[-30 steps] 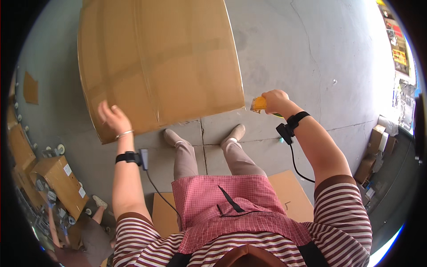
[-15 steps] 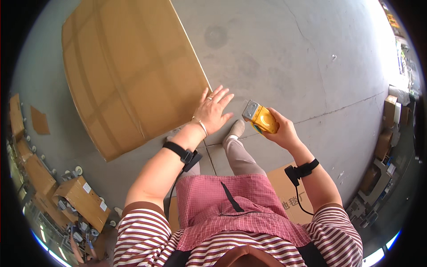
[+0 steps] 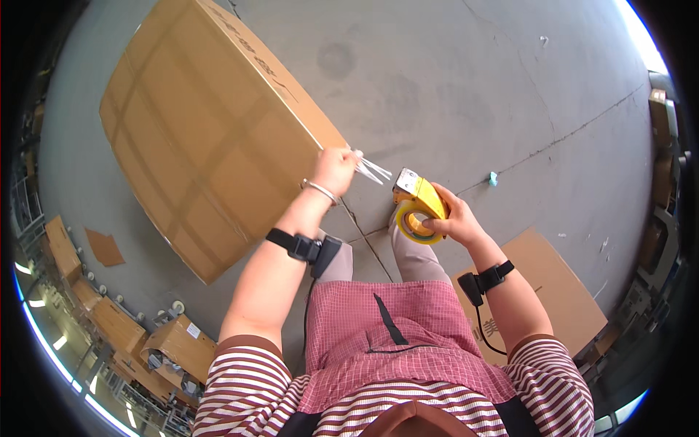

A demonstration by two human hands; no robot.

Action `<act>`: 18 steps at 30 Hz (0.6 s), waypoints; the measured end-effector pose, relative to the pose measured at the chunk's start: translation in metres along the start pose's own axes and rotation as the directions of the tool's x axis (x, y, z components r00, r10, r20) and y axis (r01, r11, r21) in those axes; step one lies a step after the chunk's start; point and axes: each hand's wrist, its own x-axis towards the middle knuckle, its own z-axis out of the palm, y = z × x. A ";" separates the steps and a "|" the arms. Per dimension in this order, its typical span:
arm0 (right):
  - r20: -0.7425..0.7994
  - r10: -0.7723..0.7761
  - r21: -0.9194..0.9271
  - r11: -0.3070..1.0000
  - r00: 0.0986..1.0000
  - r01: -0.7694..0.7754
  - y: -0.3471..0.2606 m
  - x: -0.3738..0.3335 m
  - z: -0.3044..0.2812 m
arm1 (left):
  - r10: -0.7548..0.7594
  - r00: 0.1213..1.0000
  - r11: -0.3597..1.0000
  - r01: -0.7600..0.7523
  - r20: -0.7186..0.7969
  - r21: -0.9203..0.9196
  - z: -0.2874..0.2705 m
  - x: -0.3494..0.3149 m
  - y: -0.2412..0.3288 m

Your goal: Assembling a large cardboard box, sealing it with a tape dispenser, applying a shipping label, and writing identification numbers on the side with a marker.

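My left hand (image 3: 335, 172) is closed at the near right corner of a large brown cardboard box (image 3: 218, 138). Thin white strips (image 3: 373, 170) stick out from its fingers to the right; they look like tape or plastic, but I cannot tell which. My right hand (image 3: 457, 217) grips a yellow tape dispenser (image 3: 426, 195) with a roll of tape (image 3: 412, 221) in it. The dispenser's metal head points up and left toward the white strips, a short gap away from them. Darker bands cross the top of the box, and printing runs along its right side.
A flat cardboard sheet (image 3: 539, 288) lies on the grey floor at my right. A small teal scrap (image 3: 493, 179) sits near a floor crack. Wheeled carts with brown boxes (image 3: 182, 348) stand at the lower left, near a loose cardboard piece (image 3: 105, 247). More boxes (image 3: 661, 120) line the right edge.
My left hand has gone from spread at the box's corner to closed with white strips showing. The dispenser has turned, showing its roll. The box's right side and a teal scrap now show.
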 end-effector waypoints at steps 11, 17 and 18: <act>0.383 0.103 0.689 0.630 0.918 -0.358 0.068 0.067 0.137 | 0.590 0.786 0.164 0.107 -0.184 0.981 -0.027 0.095 -0.031; 0.291 -0.009 0.807 0.540 0.957 -0.240 0.071 0.071 0.166 | 0.209 0.773 0.360 -0.630 0.599 0.688 -0.035 0.013 -0.010; 0.270 -0.009 0.824 0.519 0.963 -0.226 0.064 0.071 0.168 | 0.398 0.826 0.490 -0.559 0.399 0.669 -0.054 -0.002 -0.017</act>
